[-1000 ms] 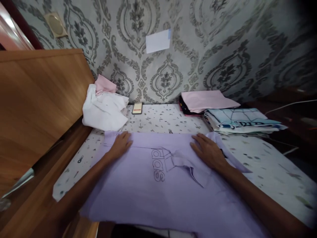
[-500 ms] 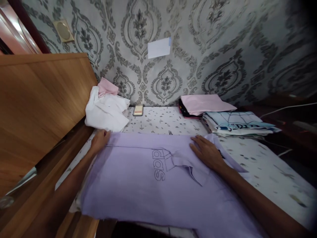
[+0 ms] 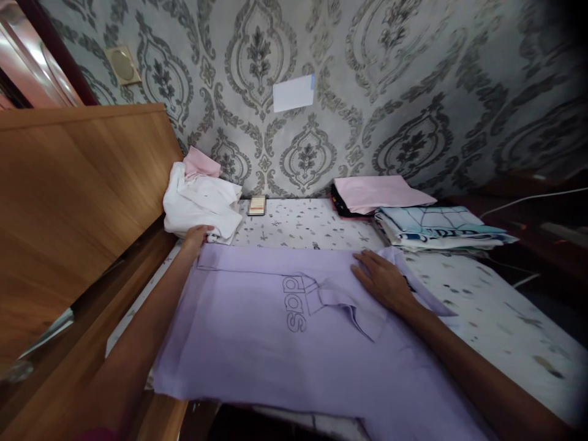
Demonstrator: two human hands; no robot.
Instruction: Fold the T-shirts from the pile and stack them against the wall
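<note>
A lilac T-shirt with outlined letters lies spread sideways on the bed, one part of it folded over near the lettering. My right hand rests flat on the shirt near its collar, fingers spread. Just beyond the shirt's far left corner is my left hand, against the lower edge of a crumpled white garment. Its finger and thumb look apart, with nothing visible held between them.
Folded clothes with a pink piece on top lie by the wall, beside another folded stack in light blue and white. A small box sits on the patterned bedsheet. A wooden panel stands at left.
My left hand has left the shirt's far left corner and moved slightly away from me, up to the white garment. My right hand stays in place on the shirt.
</note>
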